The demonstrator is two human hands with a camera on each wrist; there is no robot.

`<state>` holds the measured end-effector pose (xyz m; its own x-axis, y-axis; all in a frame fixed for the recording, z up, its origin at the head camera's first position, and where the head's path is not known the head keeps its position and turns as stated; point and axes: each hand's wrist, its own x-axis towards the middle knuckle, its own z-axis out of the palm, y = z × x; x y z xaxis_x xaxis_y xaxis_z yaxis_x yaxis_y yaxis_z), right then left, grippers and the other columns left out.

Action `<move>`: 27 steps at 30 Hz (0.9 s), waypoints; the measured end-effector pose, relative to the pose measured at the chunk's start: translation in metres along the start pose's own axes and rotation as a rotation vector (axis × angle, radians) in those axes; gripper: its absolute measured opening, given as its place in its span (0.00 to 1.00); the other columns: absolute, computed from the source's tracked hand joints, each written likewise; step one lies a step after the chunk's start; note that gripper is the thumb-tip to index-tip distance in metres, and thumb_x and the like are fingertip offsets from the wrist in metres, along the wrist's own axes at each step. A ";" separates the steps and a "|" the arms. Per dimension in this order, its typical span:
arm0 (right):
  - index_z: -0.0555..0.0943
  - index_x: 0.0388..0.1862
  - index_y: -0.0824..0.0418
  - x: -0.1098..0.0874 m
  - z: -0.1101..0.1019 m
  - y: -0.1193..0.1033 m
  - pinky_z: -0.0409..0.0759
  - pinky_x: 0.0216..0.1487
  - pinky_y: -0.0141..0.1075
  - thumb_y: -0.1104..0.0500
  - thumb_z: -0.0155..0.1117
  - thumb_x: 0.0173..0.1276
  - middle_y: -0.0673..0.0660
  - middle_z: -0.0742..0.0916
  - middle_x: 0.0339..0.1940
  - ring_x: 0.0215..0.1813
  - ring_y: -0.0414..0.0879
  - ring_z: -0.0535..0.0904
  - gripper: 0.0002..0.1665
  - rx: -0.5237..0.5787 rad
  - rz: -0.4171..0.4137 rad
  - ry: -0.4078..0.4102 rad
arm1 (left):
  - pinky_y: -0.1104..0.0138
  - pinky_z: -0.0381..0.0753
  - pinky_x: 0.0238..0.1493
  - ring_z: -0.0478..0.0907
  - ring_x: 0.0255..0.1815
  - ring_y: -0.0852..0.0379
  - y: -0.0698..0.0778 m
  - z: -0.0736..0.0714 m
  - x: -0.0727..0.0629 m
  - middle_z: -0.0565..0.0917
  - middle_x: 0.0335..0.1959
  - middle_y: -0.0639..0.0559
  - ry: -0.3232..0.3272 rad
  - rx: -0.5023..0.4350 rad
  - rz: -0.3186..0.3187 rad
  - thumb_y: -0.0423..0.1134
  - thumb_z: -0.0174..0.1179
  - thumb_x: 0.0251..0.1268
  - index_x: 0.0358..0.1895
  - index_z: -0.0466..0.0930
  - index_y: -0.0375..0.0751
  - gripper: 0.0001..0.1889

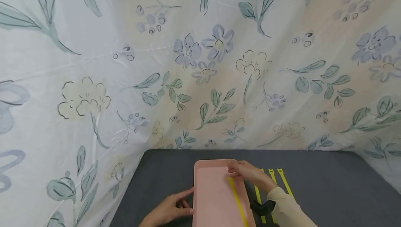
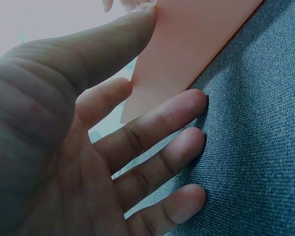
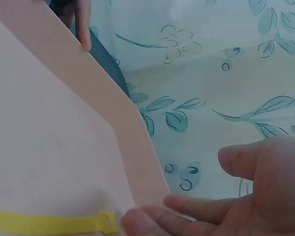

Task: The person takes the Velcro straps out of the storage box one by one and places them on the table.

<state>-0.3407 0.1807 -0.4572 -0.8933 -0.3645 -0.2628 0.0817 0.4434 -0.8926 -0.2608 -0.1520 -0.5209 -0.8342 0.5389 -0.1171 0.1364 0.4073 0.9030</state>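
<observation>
A pink rectangular tray point(image 1: 211, 192) lies on the dark table, with one yellow cable strap point(image 1: 237, 199) lengthwise along the right part of its floor. My left hand point(image 1: 169, 208) touches the tray's left rim with thumb and index fingertips, the other fingers loosely bent. Over the far right corner of the tray is my right hand point(image 1: 247, 173), close to the strap's slotted end. In the right wrist view the fingers point(image 3: 187, 216) reach across the rim beside that slotted end, the thumb stands apart, and nothing is pinched between them.
Right of the tray, three more yellow straps lie side by side on the table: a left one point(image 1: 258, 195), a middle one point(image 1: 272, 174) and a right one point(image 1: 285, 181), partly behind my right arm. A floral curtain point(image 1: 188, 80) hangs behind the dark table point(image 1: 338, 192).
</observation>
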 end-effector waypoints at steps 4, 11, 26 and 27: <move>0.62 0.76 0.73 -0.005 0.004 0.001 0.68 0.70 0.61 0.36 0.48 0.79 0.72 0.74 0.72 0.72 0.67 0.71 0.46 0.044 0.053 -0.067 | 0.70 0.76 0.37 0.79 0.36 0.63 0.000 0.000 -0.001 0.85 0.37 0.58 -0.010 0.030 -0.005 0.50 0.67 0.68 0.78 0.62 0.43 0.39; 0.60 0.76 0.76 -0.007 0.007 0.003 0.68 0.70 0.61 0.34 0.44 0.80 0.71 0.74 0.70 0.72 0.68 0.71 0.49 0.068 0.055 -0.096 | 0.70 0.75 0.36 0.78 0.35 0.64 0.003 0.003 -0.001 0.86 0.37 0.54 0.020 0.011 -0.019 0.44 0.68 0.67 0.78 0.63 0.44 0.38; 0.64 0.66 0.74 -0.009 0.012 0.002 0.67 0.71 0.58 0.34 0.43 0.80 0.66 0.76 0.56 0.77 0.67 0.63 0.43 0.071 0.053 -0.146 | 0.71 0.73 0.36 0.78 0.35 0.64 0.003 0.002 -0.002 0.86 0.38 0.52 0.022 -0.003 0.001 0.43 0.68 0.67 0.78 0.63 0.42 0.38; 0.64 0.67 0.73 -0.009 0.013 0.002 0.67 0.72 0.57 0.33 0.44 0.80 0.67 0.77 0.58 0.77 0.67 0.63 0.44 0.075 0.064 -0.142 | 0.71 0.73 0.35 0.77 0.35 0.64 0.003 0.002 -0.002 0.86 0.38 0.52 0.024 0.001 -0.003 0.43 0.68 0.67 0.77 0.64 0.43 0.38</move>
<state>-0.3267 0.1739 -0.4617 -0.8144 -0.4519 -0.3640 0.1736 0.4088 -0.8959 -0.2573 -0.1505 -0.5185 -0.8474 0.5196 -0.1095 0.1344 0.4093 0.9024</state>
